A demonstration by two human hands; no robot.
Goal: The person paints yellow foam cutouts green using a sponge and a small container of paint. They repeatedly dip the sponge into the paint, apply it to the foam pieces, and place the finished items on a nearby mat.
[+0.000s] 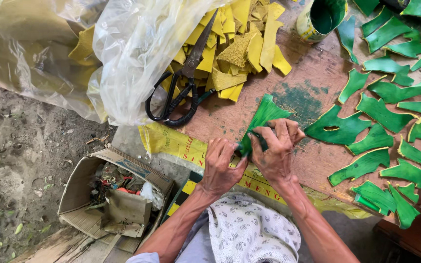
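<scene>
Head view: left hand [220, 163] and right hand [276, 151] both pinch one green-painted fan-shaped cutout [261, 119]; plenty painted green pieces [383, 114] done, yellow unpainted pile [235, 44] left.

I see a worn wooden table [313, 78] with a green stain at its centre. On it, black shears [181, 83] rest at ten o'clock by yellow scraps [239, 44]; green cut pieces [391, 117] spread at three o'clock, a tin [320, 19] at one.

My left hand [220, 163] and right hand [276, 151] are bare, no gloves, rings or watch, and my forearms are uncovered. Across my lap lies white cloth [252, 234] printed with small grey curved marks.
</scene>
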